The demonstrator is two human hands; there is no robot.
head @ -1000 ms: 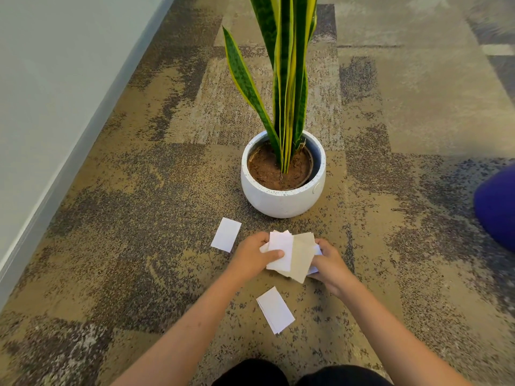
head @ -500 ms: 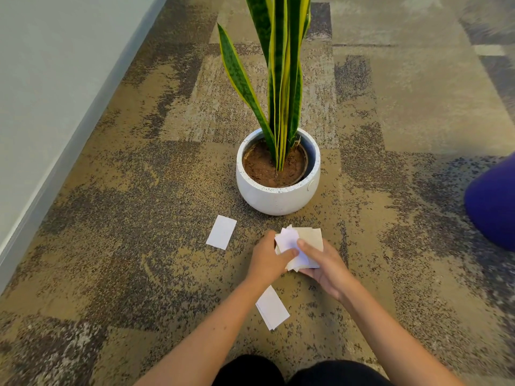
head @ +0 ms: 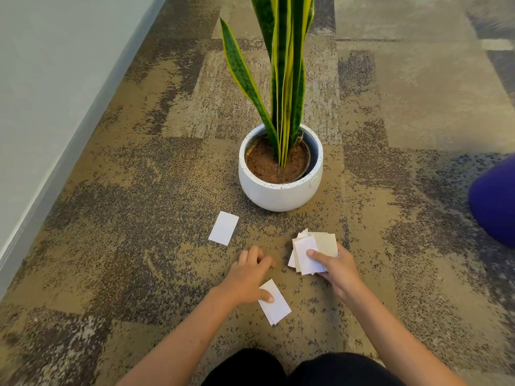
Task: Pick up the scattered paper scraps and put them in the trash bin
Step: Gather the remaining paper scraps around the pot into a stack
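Flat white rectangular scrap [head: 223,227] lies on mottled carpet [head: 125,246], far left. Left hand [head: 248,277] rests loosely curled, thumb pressing near scrap [head: 274,305]. Right hand [head: 338,267] grips fanned white-and-beige stack [head: 309,252]. Speckled round pot [head: 278,193] beyond; purple object [head: 496,201] cut off right.

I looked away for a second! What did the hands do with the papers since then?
The left hand let go of the paper stack and moved down to the near scrap on the carpet, thumb now on it. The right hand holds the stack alone. The far scrap and plant pot stayed put.
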